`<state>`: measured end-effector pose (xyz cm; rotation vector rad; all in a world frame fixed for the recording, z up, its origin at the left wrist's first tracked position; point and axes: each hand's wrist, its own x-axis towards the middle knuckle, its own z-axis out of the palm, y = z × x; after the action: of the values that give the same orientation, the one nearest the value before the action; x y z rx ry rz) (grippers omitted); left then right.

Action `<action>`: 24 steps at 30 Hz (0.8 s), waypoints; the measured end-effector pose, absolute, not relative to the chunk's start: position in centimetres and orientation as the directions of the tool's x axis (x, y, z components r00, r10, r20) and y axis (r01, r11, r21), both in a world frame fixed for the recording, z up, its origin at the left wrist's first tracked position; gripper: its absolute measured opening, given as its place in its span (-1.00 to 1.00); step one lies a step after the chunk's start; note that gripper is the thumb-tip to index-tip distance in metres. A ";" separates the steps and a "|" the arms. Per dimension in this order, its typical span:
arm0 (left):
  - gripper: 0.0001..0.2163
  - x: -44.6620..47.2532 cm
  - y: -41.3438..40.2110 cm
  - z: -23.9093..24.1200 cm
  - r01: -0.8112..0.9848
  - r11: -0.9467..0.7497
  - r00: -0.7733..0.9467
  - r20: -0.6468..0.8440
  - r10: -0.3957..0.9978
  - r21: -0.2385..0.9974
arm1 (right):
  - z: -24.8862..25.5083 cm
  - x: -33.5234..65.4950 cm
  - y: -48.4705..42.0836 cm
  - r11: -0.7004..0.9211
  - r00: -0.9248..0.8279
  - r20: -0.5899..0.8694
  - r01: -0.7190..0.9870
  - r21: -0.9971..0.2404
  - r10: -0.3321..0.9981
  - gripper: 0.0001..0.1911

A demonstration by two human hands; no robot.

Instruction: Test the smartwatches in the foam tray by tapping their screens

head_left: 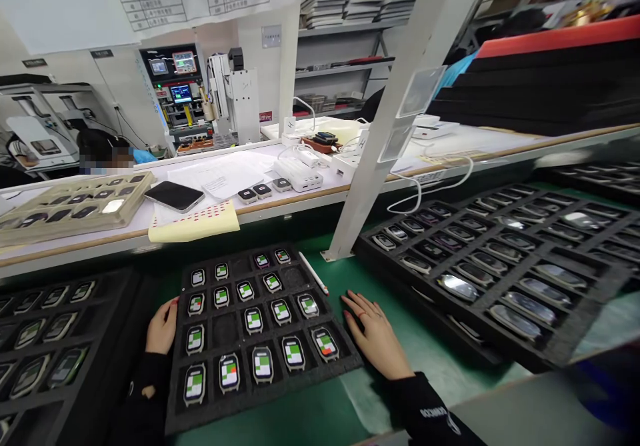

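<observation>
A black foam tray (225, 331) lies on the green mat in front of me. Its pockets hold several smartwatch bodies with lit green-and-white screens (263, 364). My left hand (161, 328) rests against the tray's left edge, fingers curled along the rim. My right hand (373, 331) lies flat on the mat beside the tray's right edge, fingers stretched out and touching it. A white pen (314, 273) lies just beyond the tray's far right corner.
Another black tray of watches (40, 339) sits at the left, and a large one (500, 259) at the right. A white post (380, 133) rises behind. The raised shelf holds a beige tray (75, 203), a phone (174, 196) and a power strip (299, 176).
</observation>
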<state>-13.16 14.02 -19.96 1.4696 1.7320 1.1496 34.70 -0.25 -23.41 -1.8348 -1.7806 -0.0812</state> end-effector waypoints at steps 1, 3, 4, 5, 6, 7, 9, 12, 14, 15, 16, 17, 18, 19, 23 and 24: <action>-0.40 -13.1 14.0 -19.9 0.465 0.022 -0.220 0.091 0.971 0.885 | -23.5 34.7 -0.2 0.060 0.108 0.430 0.932 -0.358 0.897 -0.55; -0.40 -13.0 13.9 -19.6 0.467 0.029 -0.221 0.085 0.971 0.884 | -23.6 34.8 -0.1 0.074 0.103 0.439 0.927 -0.367 0.893 -0.55; -0.39 -13.0 13.8 -19.4 0.469 0.033 -0.222 0.081 0.972 0.882 | -23.7 34.9 -0.1 0.079 0.103 0.445 0.925 -0.371 0.890 -0.55; -0.39 -13.0 13.8 -19.3 0.471 0.040 -0.222 0.075 0.972 0.881 | -23.8 35.0 0.0 0.082 0.105 0.451 0.923 -0.375 0.886 -0.54; -0.39 -13.0 13.8 -19.2 0.474 0.047 -0.222 0.067 0.973 0.879 | -23.9 35.0 0.0 0.083 0.110 0.459 0.922 -0.379 0.882 -0.54; -0.39 -13.1 13.7 -19.0 0.476 0.055 -0.222 0.060 0.973 0.878 | -24.0 35.0 0.1 0.081 0.116 0.465 0.920 -0.383 0.878 -0.54; -0.40 -13.2 13.8 -18.9 0.478 0.066 -0.220 0.046 0.974 0.876 | -24.0 35.0 0.2 0.076 0.127 0.472 0.918 -0.388 0.873 -0.54; -0.42 -13.3 14.0 -18.9 0.475 0.073 -0.214 0.034 0.976 0.877 | -24.1 35.0 0.3 0.070 0.131 0.468 0.919 -0.388 0.874 -0.55; -0.42 -13.3 14.1 -19.0 0.475 0.080 -0.218 0.028 0.976 0.877 | -24.1 35.1 0.3 0.069 0.130 0.468 0.921 -0.384 0.874 -0.55; -0.41 -13.3 14.1 -19.0 0.476 0.085 -0.223 0.027 0.974 0.875 | -24.2 35.1 0.4 0.069 0.129 0.469 0.921 -0.382 0.874 -0.55; -0.41 -13.2 14.2 -19.0 0.479 0.088 -0.230 0.028 0.973 0.874 | -24.2 35.1 0.4 0.070 0.129 0.472 0.922 -0.381 0.872 -0.55; -0.41 -13.2 14.2 -18.9 0.483 0.090 -0.236 0.031 0.971 0.871 | -24.4 35.2 0.4 0.071 0.128 0.475 0.923 -0.379 0.871 -0.56; -0.42 -13.2 14.2 -18.9 0.488 0.090 -0.242 0.035 0.970 0.868 | -24.5 35.2 0.5 0.073 0.127 0.479 0.924 -0.376 0.869 -0.56; -0.43 -13.2 14.2 -18.8 0.493 0.088 -0.245 0.041 0.969 0.865 | -24.7 35.2 0.6 0.075 0.126 0.485 0.925 -0.373 0.866 -0.57; -0.50 -13.4 14.4 -18.7 0.547 0.071 -0.239 0.074 0.968 0.834 | -24.9 34.9 1.1 0.096 0.125 0.508 0.917 -0.387 0.853 -0.59; -0.51 -13.6 14.5 -18.8 0.567 0.073 -0.236 0.077 0.969 0.821 | -24.7 34.7 1.3 0.108 0.121 0.502 0.909 -0.403 0.856 -0.58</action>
<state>-13.57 14.51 -18.76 1.5183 1.8549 1.0461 34.74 1.26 -24.74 -1.7344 -1.7226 -0.1000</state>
